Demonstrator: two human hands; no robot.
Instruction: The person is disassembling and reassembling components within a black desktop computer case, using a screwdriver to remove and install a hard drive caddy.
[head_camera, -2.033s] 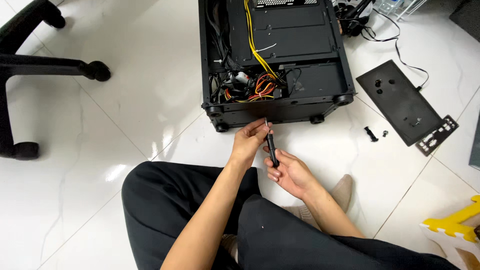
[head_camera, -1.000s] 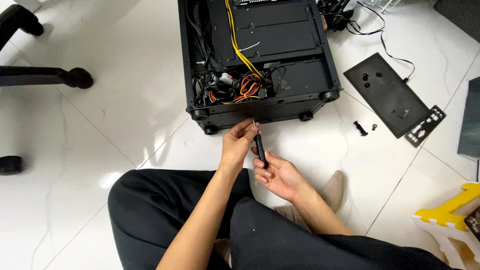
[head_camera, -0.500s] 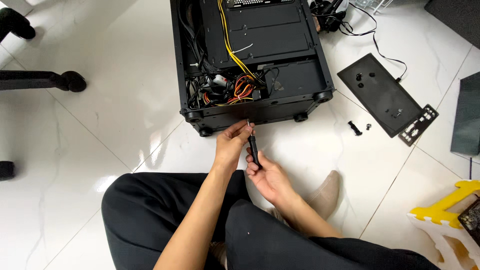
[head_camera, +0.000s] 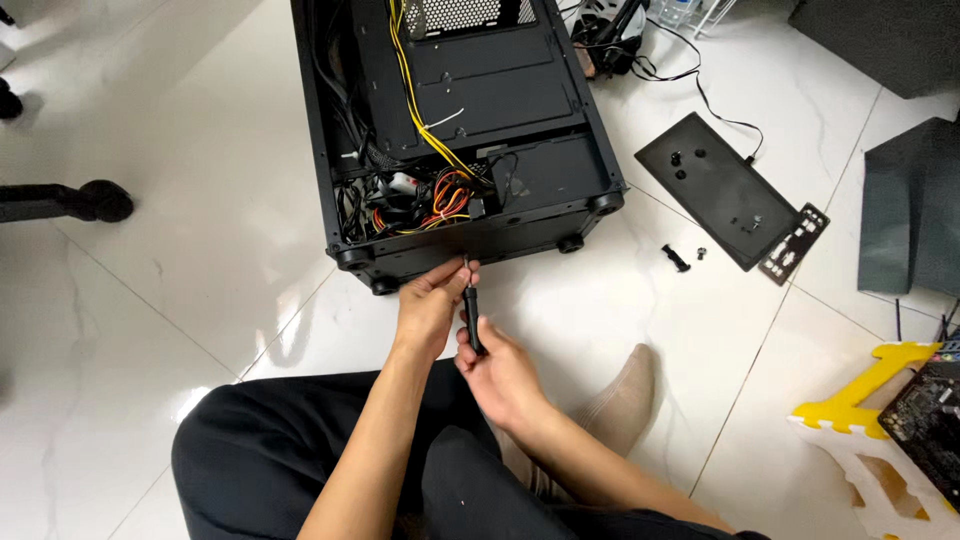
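Note:
An open black computer case (head_camera: 455, 130) lies on the white tiled floor, with yellow, orange and black cables bundled inside near its front wall. My right hand (head_camera: 500, 375) grips the black handle of a screwdriver (head_camera: 471, 318), whose tip points up at the case's near edge. My left hand (head_camera: 432, 300) pinches the screwdriver's shaft just below that edge. My legs in black trousers are crossed beneath both arms.
A black side panel (head_camera: 715, 185) and a metal port plate (head_camera: 793, 244) lie right of the case, with two small black screws (head_camera: 677, 258) beside them. An office chair base (head_camera: 60, 200) is at left. A yellow and white foam piece (head_camera: 880, 440) sits at lower right.
The view has shifted, so the case and hands sit a little further left in the frame. Both hands stay on the screwdriver at the case's near edge.

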